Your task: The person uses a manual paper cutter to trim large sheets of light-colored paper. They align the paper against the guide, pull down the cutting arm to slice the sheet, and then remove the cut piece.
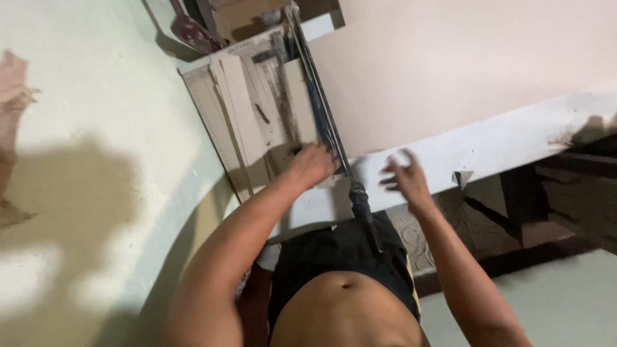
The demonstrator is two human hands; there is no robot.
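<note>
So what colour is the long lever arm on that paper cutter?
Black, handle included: the lever arm shows best in the head view.

Worn paper cutter [270,109] — blade lowered.

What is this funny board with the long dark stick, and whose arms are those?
The picture comes from a camera worn on a person's head, looking down, so the arms are that person's own. The board is a paper cutter: a flat pale base with a long dark blade arm hinged along one side, ending in a dark handle. The left hand presses down on the base beside the blade. The right hand is blurred, open, over a big white sheet that lies across the surface. It grips nothing that I can see.
</note>
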